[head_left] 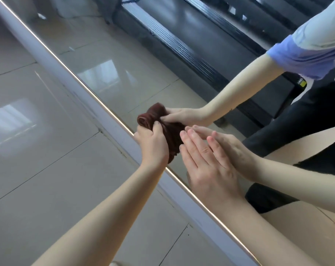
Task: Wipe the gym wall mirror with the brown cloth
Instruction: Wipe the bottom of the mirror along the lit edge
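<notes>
While the left hand (153,144) squeezes the brown cloth (172,139) into a bunch, the cloth sits against the gym wall mirror (124,64), low down and just beside the pale mirror frame (102,114). That frame runs across the view from 10 o'clock to 4 o'clock. The fingers curl tight round the cloth. The right hand (207,166) is at 4 o'clock from the cloth, a little apart from the left hand. Its fingers are straight and together, and the tips seem to touch the glass. It holds nothing.

In the glass you can see a copy of both hands, a blue sleeve (306,50) and a dark treadmill (182,35) up at 12 o'clock. Shiny floor tiles (47,150) fill the 8 o'clock side.

The job looks to be at the wiping step, down near the bottom edge. To do it well, I think the cloth should open out flatter, so more of it rubs the glass. A tight ball only cleans a thin line. Long, even strokes beside the frame would help, each one going a bit over the last. Push gently and evenly. The bare right hand could leave finger marks, so that spot will likely need a wipe too.
</notes>
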### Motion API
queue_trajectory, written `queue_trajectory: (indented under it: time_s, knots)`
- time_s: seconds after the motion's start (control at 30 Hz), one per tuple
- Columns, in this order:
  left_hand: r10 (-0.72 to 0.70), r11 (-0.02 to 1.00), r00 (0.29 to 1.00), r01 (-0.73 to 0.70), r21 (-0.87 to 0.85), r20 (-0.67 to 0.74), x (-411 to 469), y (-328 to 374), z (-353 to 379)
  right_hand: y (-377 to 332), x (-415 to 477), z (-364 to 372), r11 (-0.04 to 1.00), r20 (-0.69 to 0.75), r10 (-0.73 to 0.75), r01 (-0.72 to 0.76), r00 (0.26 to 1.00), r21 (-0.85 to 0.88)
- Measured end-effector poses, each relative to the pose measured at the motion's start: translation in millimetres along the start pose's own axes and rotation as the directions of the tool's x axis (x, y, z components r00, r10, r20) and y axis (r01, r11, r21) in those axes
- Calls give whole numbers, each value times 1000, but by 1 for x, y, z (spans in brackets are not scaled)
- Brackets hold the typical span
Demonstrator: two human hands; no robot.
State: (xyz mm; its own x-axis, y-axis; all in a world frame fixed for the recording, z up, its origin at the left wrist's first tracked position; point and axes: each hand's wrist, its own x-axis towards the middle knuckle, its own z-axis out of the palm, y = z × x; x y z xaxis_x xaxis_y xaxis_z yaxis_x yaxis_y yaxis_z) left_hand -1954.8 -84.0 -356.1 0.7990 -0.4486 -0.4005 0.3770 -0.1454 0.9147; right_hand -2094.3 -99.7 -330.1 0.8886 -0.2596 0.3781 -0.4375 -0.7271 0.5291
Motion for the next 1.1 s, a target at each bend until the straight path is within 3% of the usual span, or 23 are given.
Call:
queue_trajectory:
  time_s: [0.07, 0.13, 0.23, 0.3, 0.47, 0.63, 0.73, 0.83, 1.0, 1.1]
  knots:
    - [49, 999, 999, -49, 5, 24, -12, 3, 3, 0, 0, -1, 1000, 6, -7, 7, 1000, -5]
    - [70, 998, 997, -69, 14, -43, -3, 9, 5, 1, 2, -2, 1000, 9, -10, 11, 1000, -17]
    - [-64, 998, 986, 59, -32, -151, 32, 13, 2, 1, 2, -3, 999, 23, -16, 17, 1000, -42]
    - [-162, 987, 978, 158, -41, -132, 40, 10, 0, 1, 1, -3, 999, 22, -15, 16, 1000, -46]
    - [-68, 998, 996, 68, -4, 59, -16, 8, 8, 0, 2, -4, 1000, 13, 17, -17, 1000, 1]
    - [-173, 982, 981, 179, 62, -87, 22, 15, 2, 5, 1, -9, 1000, 43, -11, 12, 999, -13]
    - [-173, 982, 984, 175, 65, -32, 15, 8, -1, 9, 1, -15, 999, 58, -8, 11, 998, -53]
    - [-66, 997, 997, 65, 31, 44, -14, 5, 3, 11, 3, -20, 998, 46, 12, -9, 999, -56]
    - [-130, 991, 987, 131, 8, -98, 9, 24, 4, 18, 12, -29, 997, -19, 38, -39, 999, -65]
    - [-142, 990, 986, 142, -5, -85, 12, 32, 0, 24, 13, -33, 997, -63, 32, -37, 998, -70]
